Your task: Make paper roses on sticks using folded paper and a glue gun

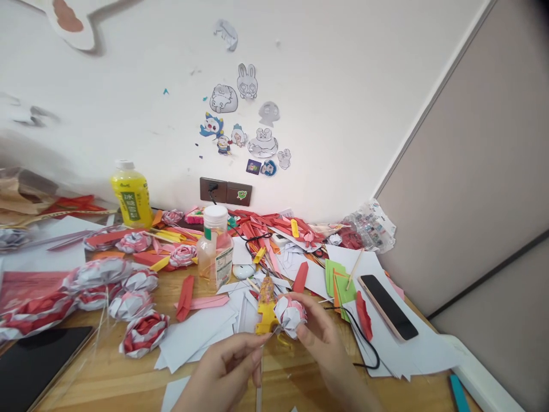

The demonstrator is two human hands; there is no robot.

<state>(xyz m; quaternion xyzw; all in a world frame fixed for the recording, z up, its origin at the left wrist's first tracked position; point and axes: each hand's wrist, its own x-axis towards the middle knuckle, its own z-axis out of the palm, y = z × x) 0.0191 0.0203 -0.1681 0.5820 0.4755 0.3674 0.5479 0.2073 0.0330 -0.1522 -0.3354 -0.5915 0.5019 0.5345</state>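
Observation:
My right hand (321, 337) holds a white and pink folded paper flower (290, 316) between its thumb and fingers. Close by on the left, my left hand (234, 366) has its thumb and fingertips pressed together just below the flower; a thin pale stick or strip (259, 377) runs down from them. Right behind the fingertips is a yellow glue gun (266, 312) with a speckled front part. White paper sheets (199, 332) lie beside my left hand.
Several red and white paper flowers (143, 335) lie at left. A clear bottle (215, 252) and a yellow drink bottle (132, 197) stand behind. A phone (389, 306) and black cable (377, 357) are at right, a dark tablet (38, 366) at lower left.

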